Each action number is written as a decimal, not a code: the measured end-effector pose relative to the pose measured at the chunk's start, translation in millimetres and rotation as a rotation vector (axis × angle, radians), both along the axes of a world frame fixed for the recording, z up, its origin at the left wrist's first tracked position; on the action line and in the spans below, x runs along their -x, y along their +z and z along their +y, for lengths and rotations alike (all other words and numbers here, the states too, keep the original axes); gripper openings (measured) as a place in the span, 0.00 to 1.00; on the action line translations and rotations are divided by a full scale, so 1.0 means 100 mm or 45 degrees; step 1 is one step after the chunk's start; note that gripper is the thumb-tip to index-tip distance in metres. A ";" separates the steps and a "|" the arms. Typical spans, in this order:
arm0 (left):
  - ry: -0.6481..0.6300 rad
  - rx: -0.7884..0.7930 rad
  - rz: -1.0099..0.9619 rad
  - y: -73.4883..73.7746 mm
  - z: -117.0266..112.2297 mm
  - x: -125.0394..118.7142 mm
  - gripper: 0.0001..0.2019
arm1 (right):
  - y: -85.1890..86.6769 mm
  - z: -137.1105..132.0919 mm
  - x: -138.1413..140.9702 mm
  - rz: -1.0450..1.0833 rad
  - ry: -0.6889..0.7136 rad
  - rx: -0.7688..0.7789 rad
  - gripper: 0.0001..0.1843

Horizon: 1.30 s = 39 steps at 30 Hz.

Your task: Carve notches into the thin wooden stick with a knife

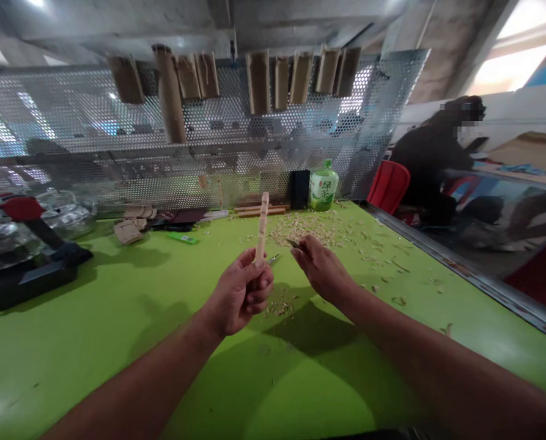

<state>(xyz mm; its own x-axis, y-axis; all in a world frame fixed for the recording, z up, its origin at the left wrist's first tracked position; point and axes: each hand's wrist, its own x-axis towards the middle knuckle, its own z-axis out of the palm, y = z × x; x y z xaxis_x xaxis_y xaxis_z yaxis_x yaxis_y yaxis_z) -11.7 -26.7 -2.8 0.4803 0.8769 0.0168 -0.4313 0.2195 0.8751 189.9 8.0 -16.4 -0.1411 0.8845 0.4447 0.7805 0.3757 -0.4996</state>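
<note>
My left hand [244,290] is closed around the lower end of a pale wooden stick [262,226], held upright and slightly tilted, with notches cut along its length. A thin pointed metal tip [274,258] shows just right of that hand; whether the hand holds it is unclear. My right hand [321,266] is closed on a small carving knife [293,243], its dark blade pointing left toward the stick but apart from it. The knife's handle is hidden in the fingers. Small wood chips [282,304] lie on the green table [199,379] below my hands.
A heap of shavings [304,227] spreads near a green-tea bottle [324,186] and a black box [299,189]. Flat wood pieces [130,231] and a green cutter [183,238] lie left. A black-and-red device [34,263] stands far left. A person [426,159] sits at right.
</note>
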 end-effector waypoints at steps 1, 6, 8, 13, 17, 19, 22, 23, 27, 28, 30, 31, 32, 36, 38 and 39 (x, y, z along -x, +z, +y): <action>0.003 -0.006 0.002 0.00 0.00 0.00 0.11 | 0.01 -0.02 0.01 0.038 0.023 0.005 0.14; 0.061 -0.034 0.001 0.00 -0.01 -0.07 0.09 | 0.03 -0.11 0.05 0.120 0.171 -0.027 0.14; 0.079 -0.023 0.016 -0.02 0.00 -0.10 0.09 | 0.03 -0.13 0.06 0.095 0.191 -0.045 0.14; 0.146 -0.111 0.137 -0.15 0.03 -0.15 0.10 | 0.06 -0.20 0.09 -0.111 0.216 -0.093 0.17; 0.173 -0.168 0.274 -0.21 0.03 -0.18 0.15 | 0.10 -0.26 0.12 -0.246 0.200 -0.100 0.19; 0.193 -0.180 0.323 -0.21 0.03 -0.18 0.16 | 0.11 -0.28 0.13 -0.303 0.178 -0.107 0.20; 0.218 -0.185 0.381 -0.20 0.02 -0.18 0.16 | 0.12 -0.30 0.14 -0.374 0.136 -0.091 0.20; 0.224 -0.189 0.404 -0.20 0.02 -0.18 0.16 | 0.12 -0.30 0.14 -0.390 0.121 -0.080 0.20; 0.231 -0.197 0.447 -0.20 0.02 -0.19 0.15 | 0.12 -0.29 0.14 -0.433 0.094 -0.045 0.19; 0.230 -0.196 0.448 -0.20 0.02 -0.20 0.15 | 0.13 -0.29 0.14 -0.437 0.092 -0.043 0.19; 0.230 -0.196 0.458 -0.20 0.01 -0.20 0.15 | 0.14 -0.29 0.15 -0.440 0.087 -0.039 0.19; 0.234 -0.199 0.466 -0.19 0.01 -0.20 0.15 | 0.14 -0.29 0.15 -0.439 0.086 -0.040 0.19; 0.237 -0.203 0.476 -0.19 0.01 -0.20 0.15 | 0.14 -0.29 0.15 -0.438 0.086 -0.041 0.19; 0.241 -0.215 0.520 -0.19 0.01 -0.19 0.15 | 0.13 -0.29 0.15 -0.440 0.095 -0.046 0.19; 0.248 -0.232 0.553 -0.19 0.01 -0.18 0.15 | 0.14 -0.29 0.15 -0.461 0.091 -0.037 0.19; 0.259 -0.248 0.581 -0.19 0.01 -0.18 0.15 | 0.14 -0.29 0.15 -0.477 0.088 -0.036 0.19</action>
<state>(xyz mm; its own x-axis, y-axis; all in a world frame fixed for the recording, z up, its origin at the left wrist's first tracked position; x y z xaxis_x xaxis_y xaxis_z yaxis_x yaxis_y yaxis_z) 6.3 -25.5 -22.3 0.2972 0.9546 0.0179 -0.0144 -0.0143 0.9998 175.1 -21.3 -2.2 -0.3575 0.8554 0.3747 0.8794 0.4434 -0.1733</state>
